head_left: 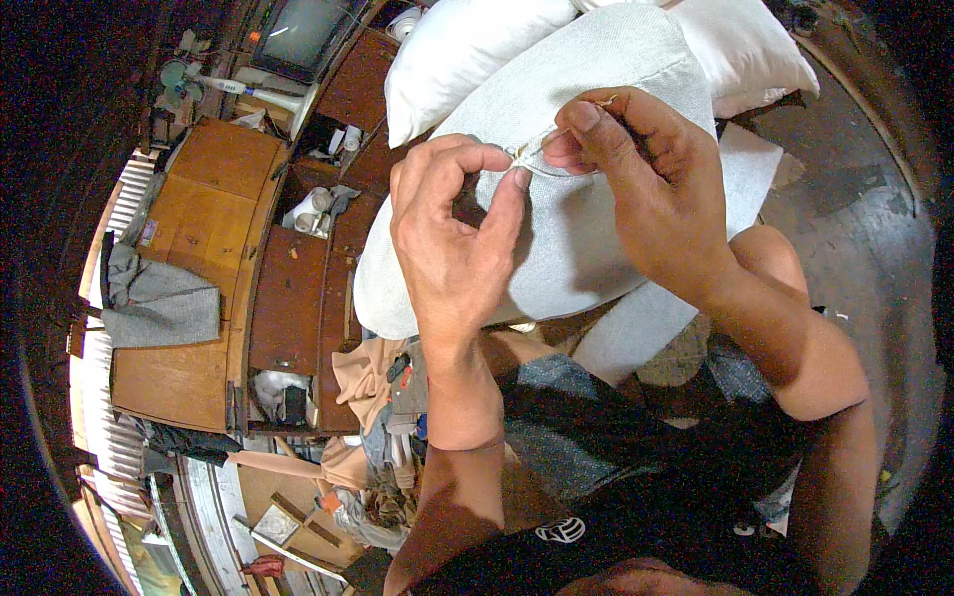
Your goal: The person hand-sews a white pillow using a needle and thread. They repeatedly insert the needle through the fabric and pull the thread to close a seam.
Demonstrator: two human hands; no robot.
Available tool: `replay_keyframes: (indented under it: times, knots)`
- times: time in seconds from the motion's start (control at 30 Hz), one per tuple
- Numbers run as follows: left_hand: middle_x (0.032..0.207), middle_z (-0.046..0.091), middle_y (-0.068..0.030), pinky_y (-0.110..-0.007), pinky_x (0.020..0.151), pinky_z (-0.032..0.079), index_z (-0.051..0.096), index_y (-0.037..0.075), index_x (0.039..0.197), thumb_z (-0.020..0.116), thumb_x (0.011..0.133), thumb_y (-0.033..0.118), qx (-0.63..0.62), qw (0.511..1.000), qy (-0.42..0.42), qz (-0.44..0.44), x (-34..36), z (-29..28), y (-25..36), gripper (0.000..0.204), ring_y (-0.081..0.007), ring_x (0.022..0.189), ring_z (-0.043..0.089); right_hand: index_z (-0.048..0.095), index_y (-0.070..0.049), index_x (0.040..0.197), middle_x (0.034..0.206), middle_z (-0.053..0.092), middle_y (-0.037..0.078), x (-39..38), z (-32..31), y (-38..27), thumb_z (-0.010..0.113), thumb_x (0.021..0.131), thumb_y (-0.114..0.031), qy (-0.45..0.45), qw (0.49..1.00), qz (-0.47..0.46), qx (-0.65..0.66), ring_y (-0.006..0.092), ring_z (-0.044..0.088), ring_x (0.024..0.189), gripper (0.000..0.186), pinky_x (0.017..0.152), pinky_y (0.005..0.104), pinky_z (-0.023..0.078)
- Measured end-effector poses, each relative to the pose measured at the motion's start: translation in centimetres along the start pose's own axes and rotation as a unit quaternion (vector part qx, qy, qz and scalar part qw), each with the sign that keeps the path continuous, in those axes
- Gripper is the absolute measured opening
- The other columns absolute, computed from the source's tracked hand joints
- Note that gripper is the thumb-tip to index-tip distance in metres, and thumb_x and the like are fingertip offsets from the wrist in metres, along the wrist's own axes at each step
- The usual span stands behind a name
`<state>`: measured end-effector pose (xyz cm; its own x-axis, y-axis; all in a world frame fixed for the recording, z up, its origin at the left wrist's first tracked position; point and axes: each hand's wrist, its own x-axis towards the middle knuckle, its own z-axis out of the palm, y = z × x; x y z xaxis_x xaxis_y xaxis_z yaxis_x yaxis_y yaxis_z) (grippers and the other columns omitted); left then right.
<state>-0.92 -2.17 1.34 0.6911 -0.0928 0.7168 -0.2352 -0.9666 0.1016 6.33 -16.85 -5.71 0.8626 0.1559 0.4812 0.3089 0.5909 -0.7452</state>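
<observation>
A pale knit cushion (586, 238) lies before the person, apparently kept close so both hands reach its upper face; its long axis slants from near left to far right, the rounded far end pointing toward the white pillow (740, 50). The left hand (452, 223) pinches a gathered cloth fold (521, 165) between thumb and forefinger, probably to steady it. The right hand (661, 164) closes its fingertips on a fine strand (607, 101).

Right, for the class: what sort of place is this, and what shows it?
Probably a cluttered room in a home, perhaps doubling as a workspace: a wooden cabinet stands at the left, white pillows lie beyond a pale cushion, and cloth hangs over the cabinet.
</observation>
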Motion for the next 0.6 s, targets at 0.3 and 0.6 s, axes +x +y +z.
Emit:
replay_keyframes:
  times: [0.3, 0.6]
  knots:
    - [0.105, 0.07, -0.0107, -0.038, 0.09, 0.049, 0.073, 0.006, 0.095, 0.081, 0.079, 0.005, -0.013, 1.0, -0.024, -0.008, 0.42, -0.24, -0.16, 0.018, -0.0287, 0.101, 0.062, 0.069, 0.002, 0.11, 0.085, 0.073, 0.009, -0.13, 0.44, 0.87, 0.062, 0.106, -0.018, 0.032, 0.986, -0.112, -0.117, 0.0134, 0.07, 0.08, 0.021, 0.071, 0.0296, 0.055]
    - [0.103, 0.068, -0.0105, -0.04, 0.092, 0.047, 0.071, 0.005, 0.092, 0.078, 0.077, 0.004, 0.008, 1.0, -0.003, 0.017, 0.26, 0.49, -0.14, 0.017, -0.03, 0.1, 0.061, 0.069, 0.002, 0.108, 0.086, 0.075, 0.011, 0.21, 0.62, 0.93, 0.062, 0.106, -0.021, 0.034, 0.998, -0.047, -0.014, 0.0156, 0.072, 0.082, 0.025, 0.074, 0.0306, 0.056]
